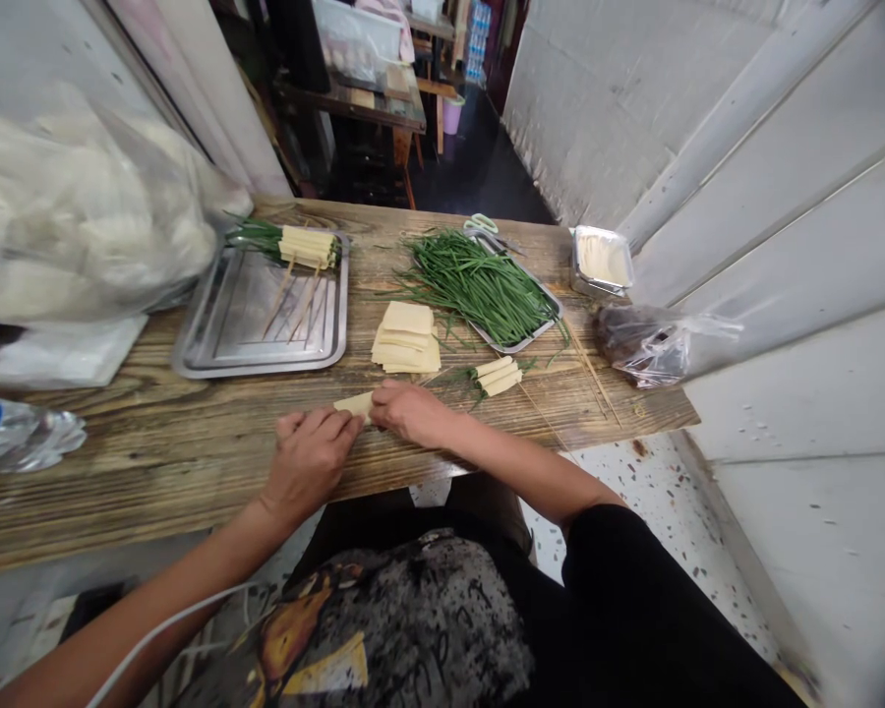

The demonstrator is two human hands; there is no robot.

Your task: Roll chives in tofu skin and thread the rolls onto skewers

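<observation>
My left hand (311,458) and my right hand (411,411) meet at the near edge of the wooden table (154,442), both pinching a pale tofu-skin sheet (355,403) that lies partly rolled between them. A stack of flat tofu-skin sheets (407,338) sits just beyond my hands. To the right of it lie finished rolls (499,376) with green chives sticking out. A metal tray of green chives (479,283) stands further back. Skewered rolls (308,246) rest on a steel tray (213,349) at the left.
A big clear bag of white pieces (74,216) fills the left side, with a water bottle (15,433) near the front. A foil container (602,260), a plastic bag (645,344), loose bamboo skewers (594,374) and scissors (483,226) lie right. A white wall runs along the right.
</observation>
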